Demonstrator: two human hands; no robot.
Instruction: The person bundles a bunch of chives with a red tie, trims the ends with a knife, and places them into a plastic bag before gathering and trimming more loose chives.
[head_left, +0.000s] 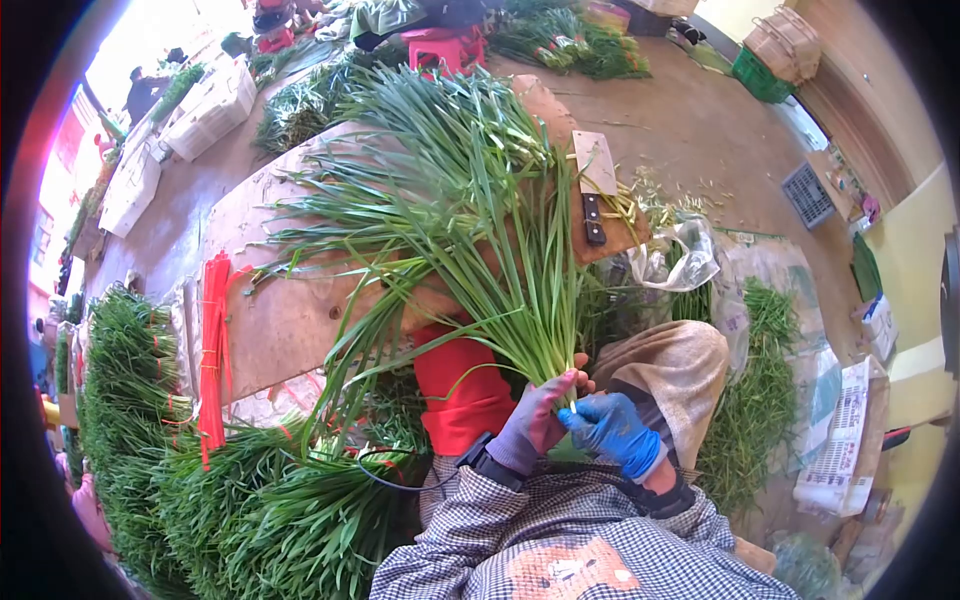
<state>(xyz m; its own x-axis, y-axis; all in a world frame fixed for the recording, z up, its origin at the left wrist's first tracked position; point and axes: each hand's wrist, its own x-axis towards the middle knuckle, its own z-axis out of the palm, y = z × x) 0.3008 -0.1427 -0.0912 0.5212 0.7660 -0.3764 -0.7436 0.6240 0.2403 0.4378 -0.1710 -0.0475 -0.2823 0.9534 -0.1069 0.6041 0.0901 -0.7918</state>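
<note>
My left hand [538, 422], in a purple-grey glove, is closed around the pale lower stems of a bunch of garlic chives [535, 315]. The leaves fan up and away over the board. My right hand [617, 436], in a blue glove, pinches at the stem ends just beside it. A larger heap of chives [440, 150] lies on the wooden board [285, 345] in front of me. Right of the heap rests a cleaver [595, 165] with a dark handle. Red tie strips [215, 340] hang over the board's left edge.
Tied bundles of chives [130, 390] are stacked at my left. Cut stem bits and a clear plastic bag [680, 255] lie right of the board. Loose green trimmings [755, 400] cover the floor at right. A pink stool [442, 50] and white crates [210, 110] stand farther back.
</note>
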